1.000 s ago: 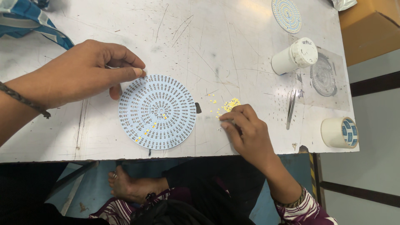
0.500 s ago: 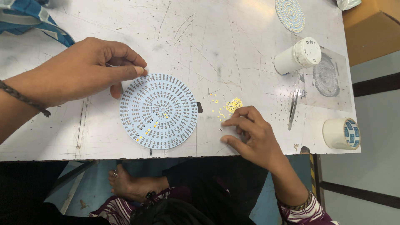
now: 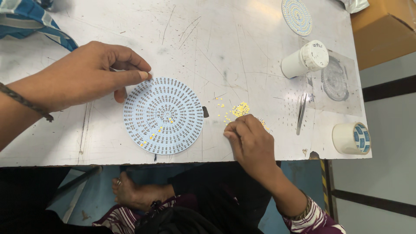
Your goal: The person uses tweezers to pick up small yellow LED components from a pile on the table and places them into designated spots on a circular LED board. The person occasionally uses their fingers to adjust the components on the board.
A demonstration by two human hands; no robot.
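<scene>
A round white circuit board [image 3: 163, 115] with rings of small pads lies flat near the table's front edge; a few tiny yellow chips sit on it. My left hand [image 3: 89, 74] rests at its upper left rim, thumb and fingers pinching the edge. My right hand [image 3: 251, 141] is curled, fingertips down on the table just right of the board, beside a small heap of tiny yellow chips [image 3: 239, 109]. Whether it pinches a chip is hidden.
Metal tweezers [image 3: 301, 113] lie right of the heap. A white plastic jar [image 3: 305, 59] lies on its side, next to a clear plastic sheet [image 3: 336, 82]. A tape roll [image 3: 352, 138] sits at the right edge, a second round board [image 3: 297, 16] at the back, a cardboard box [image 3: 381, 30] beyond.
My right hand has slid a little toward the front edge, away from the yellow heap. My left hand stays on the board's rim.
</scene>
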